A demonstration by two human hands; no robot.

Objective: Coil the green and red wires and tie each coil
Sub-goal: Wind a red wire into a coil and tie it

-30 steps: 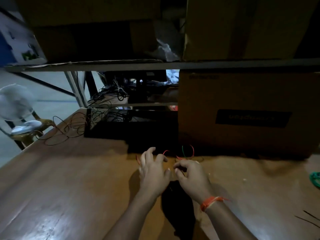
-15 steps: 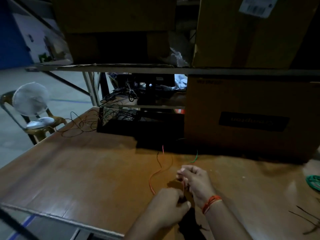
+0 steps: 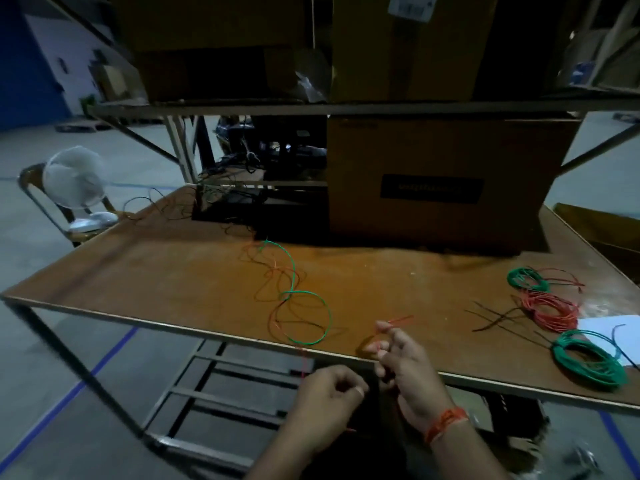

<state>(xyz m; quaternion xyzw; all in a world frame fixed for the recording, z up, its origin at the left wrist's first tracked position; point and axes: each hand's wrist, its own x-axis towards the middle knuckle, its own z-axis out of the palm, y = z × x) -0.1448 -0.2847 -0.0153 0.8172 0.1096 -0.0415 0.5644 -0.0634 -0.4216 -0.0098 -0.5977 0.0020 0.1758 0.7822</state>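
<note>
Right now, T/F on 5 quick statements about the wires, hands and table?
1. The right hand pinches a red wire end in its fingers. True.
2. Loose green wire lies uncoiled on the table. True.
3. All finished coils are green. False: a red coil lies between the far green coil and the near green coil.
4. The coils sit at the table's left end. False: they are at the right end.
5. The left hand rests flat on the table. False: it is curled, below the table's front edge.
</note>
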